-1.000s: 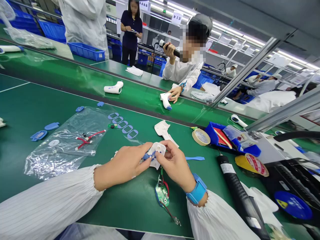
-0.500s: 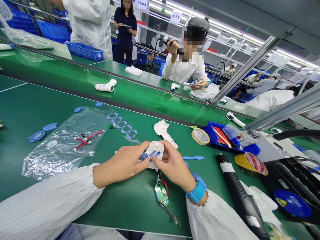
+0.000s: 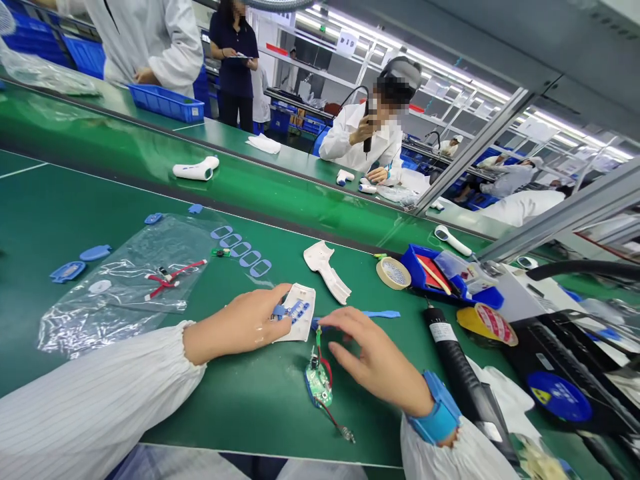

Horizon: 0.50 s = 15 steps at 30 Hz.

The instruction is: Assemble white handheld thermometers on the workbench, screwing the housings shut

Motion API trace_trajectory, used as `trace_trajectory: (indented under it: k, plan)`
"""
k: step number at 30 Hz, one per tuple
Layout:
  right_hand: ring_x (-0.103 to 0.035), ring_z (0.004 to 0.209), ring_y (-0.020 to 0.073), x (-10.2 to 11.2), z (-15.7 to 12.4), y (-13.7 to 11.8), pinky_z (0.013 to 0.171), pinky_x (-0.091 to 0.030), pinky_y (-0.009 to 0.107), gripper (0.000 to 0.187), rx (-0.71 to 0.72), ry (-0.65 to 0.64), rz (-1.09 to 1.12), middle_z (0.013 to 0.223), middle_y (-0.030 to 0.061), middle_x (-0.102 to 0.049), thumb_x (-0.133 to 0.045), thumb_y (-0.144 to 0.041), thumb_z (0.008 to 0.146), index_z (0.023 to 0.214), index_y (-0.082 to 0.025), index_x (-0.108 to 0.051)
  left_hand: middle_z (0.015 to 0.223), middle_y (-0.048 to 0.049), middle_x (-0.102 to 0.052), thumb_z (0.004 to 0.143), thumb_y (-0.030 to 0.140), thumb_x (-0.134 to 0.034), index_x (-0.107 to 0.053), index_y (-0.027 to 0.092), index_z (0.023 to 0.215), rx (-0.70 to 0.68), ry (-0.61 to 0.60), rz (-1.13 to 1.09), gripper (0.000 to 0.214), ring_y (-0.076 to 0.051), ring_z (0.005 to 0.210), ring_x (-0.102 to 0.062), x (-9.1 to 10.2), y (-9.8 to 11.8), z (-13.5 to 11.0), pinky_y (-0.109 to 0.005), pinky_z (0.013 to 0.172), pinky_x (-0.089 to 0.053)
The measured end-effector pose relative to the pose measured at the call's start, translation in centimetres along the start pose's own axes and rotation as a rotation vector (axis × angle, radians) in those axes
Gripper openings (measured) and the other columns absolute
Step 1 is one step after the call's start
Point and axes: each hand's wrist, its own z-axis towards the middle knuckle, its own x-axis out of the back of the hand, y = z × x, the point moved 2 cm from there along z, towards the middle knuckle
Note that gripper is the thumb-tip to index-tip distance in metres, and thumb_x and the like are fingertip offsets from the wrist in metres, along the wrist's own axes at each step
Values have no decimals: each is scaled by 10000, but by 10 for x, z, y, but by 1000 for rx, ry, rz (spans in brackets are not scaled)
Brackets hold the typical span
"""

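My left hand [image 3: 250, 320] grips a white plastic housing half [image 3: 303, 333] by its left side, thumb over the edge. A blue button strip [image 3: 299, 310] lies inside that housing. My right hand [image 3: 373, 357] is off the housing, its thumb and fingers apart. Its fingertips are by a small blue part [image 3: 316, 323] and some green wires; whether they touch is unclear. Just below lies a green circuit board [image 3: 319, 387] with red and black wires and a spring at its lower end. Another white housing half [image 3: 327, 270] rests farther back on the bench.
A plastic bag [image 3: 125, 293] with red-wired parts lies left, beside blue covers [image 3: 67, 272] and blue frames [image 3: 240, 252]. To the right are tape [image 3: 393, 273], a blue bin [image 3: 415, 257] and a black electric screwdriver [image 3: 453, 363]. A conveyor [image 3: 280, 193] carries a white thermometer-like device [image 3: 196, 169]. A co-worker [image 3: 360, 133] sits opposite.
My right hand has let go of the housing and moved right, its fingers opening. The left hand keeps the housing, now turned slightly. The co-worker opposite has lowered the held device to the bench.
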Motion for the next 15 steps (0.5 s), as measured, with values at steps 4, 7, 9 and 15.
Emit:
trace_trajectory:
  k: [4, 7, 9, 15]
  plan:
    - [-518, 1018, 228, -10, -3, -1, 854, -471, 429, 334, 4, 31, -139, 1097, 82, -537, -515, -92, 814, 1098, -259, -576, 869, -43, -617, 802, 402, -433, -439, 202, 1143, 10, 20, -17, 395, -221, 737, -579, 0, 0, 0, -263, 603, -349]
    - [-513, 1020, 222, -10, -4, -5, 841, -471, 408, 291, 21, 77, -129, 1096, 83, -536, -467, -93, 843, 1053, -249, -595, 875, -45, -627, 793, 411, -438, -432, 205, 1173, 12, 22, -18, 433, -223, 733, -587, -1, 0, 0, -264, 614, -363]
    - [-517, 998, 202, -6, -6, -11, 831, -468, 380, 287, 37, 89, -84, 1080, 69, -548, -438, -88, 859, 1037, -248, -596, 895, -50, -630, 799, 414, -433, -425, 209, 1192, 18, 21, -2, 443, -230, 756, -592, -1, 0, 0, -267, 625, -369]
    - [-513, 957, 223, -10, -10, -28, 827, -444, 380, 354, 58, -62, -57, 1038, 52, -600, -634, -200, 787, 1127, -220, -538, 942, -65, -637, 826, 445, -409, -397, 222, 1250, 39, 3, 78, 479, -266, 826, -595, -2, 1, -2, -289, 643, -377]
